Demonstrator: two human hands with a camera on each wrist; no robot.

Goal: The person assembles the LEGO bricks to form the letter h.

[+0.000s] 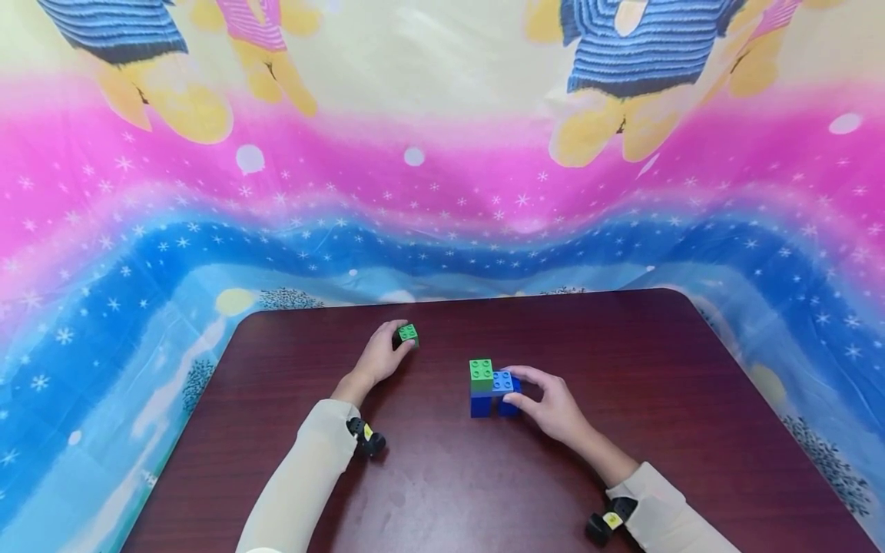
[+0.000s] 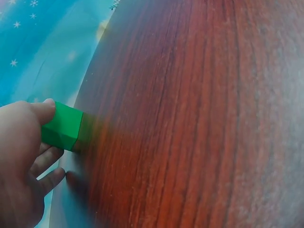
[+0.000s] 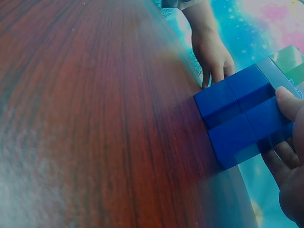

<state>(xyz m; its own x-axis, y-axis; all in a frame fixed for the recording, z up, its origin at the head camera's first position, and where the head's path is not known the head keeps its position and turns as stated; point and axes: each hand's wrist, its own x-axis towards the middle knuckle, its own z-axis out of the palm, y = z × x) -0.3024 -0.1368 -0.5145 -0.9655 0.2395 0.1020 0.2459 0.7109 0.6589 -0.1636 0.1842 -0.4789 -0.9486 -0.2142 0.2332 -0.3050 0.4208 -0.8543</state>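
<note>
A small green toy brick (image 1: 408, 334) with studs on top is pinched between the thumb and fingers of my left hand (image 1: 382, 355), near the table's far edge. In the left wrist view the green brick (image 2: 66, 124) shows smooth sides under my thumb. To the right stands a joined block structure: dark blue bricks (image 3: 237, 133) form two legs, a lighter blue brick (image 1: 502, 381) bridges them, and another green brick (image 1: 481, 375) sits on its left end. My right hand (image 1: 551, 401) grips the structure's right end, thumb in front and fingers behind.
The dark red-brown table (image 1: 429, 476) has rounded far corners. Behind and beside it hangs a patterned pink and blue cloth (image 1: 442, 184). Each wrist carries a small black camera, one at the left cuff (image 1: 366, 438) and one at the right cuff (image 1: 611, 520).
</note>
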